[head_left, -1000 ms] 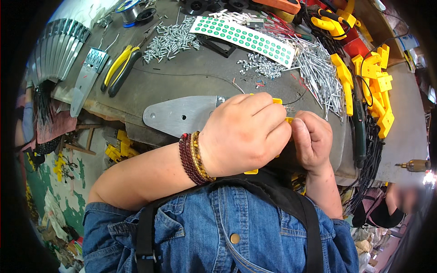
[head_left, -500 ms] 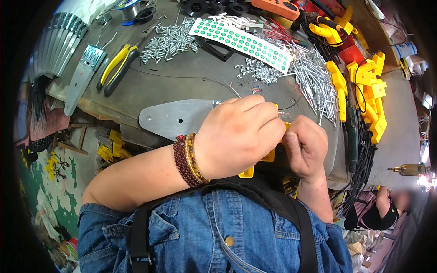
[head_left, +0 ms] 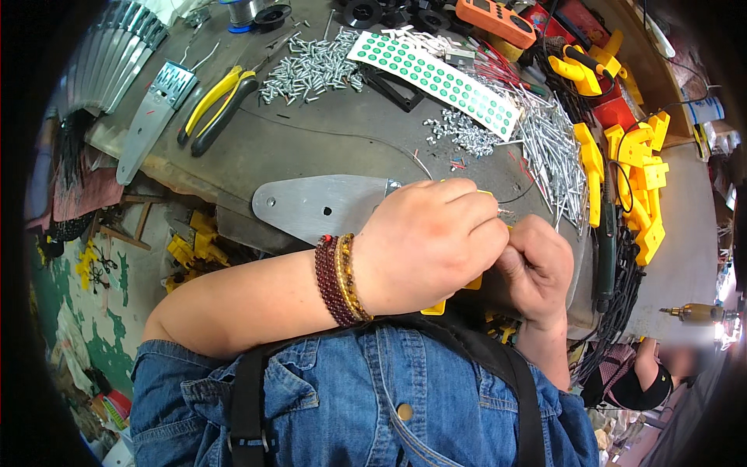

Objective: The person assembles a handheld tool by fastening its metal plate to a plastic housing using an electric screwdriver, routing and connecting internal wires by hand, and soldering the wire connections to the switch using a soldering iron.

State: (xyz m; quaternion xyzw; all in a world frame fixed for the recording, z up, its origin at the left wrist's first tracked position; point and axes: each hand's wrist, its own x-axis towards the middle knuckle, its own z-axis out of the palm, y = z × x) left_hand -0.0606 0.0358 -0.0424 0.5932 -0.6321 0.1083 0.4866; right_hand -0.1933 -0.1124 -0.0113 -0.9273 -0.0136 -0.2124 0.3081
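My left hand (head_left: 436, 247), a bead bracelet at its wrist, is closed over a yellow plastic part (head_left: 434, 308). Only bits of yellow show below and between my hands. From under the same hand a flat grey metal plate (head_left: 299, 204) with a rounded end and holes sticks out to the left; how it meets the yellow part is hidden. My right hand (head_left: 541, 268) is beside the left fingertips, thumb and fingers pinched together. Whatever lies in that pinch cannot be made out. A thin dark wire (head_left: 533, 187) curves just beyond my hands.
Yellow-black pliers (head_left: 222, 109) and another metal plate (head_left: 148, 128) lie at the left. Screws (head_left: 311, 66), a green-dotted sticker sheet (head_left: 436, 82) and metal pins (head_left: 552, 156) cover the far side. Yellow plastic parts (head_left: 642, 179) and a screwdriver (head_left: 605, 257) are at the right.
The bench and its things appear shifted slightly right and down in view. Both hands stay together in nearly the same pose, the left still over the yellow part.
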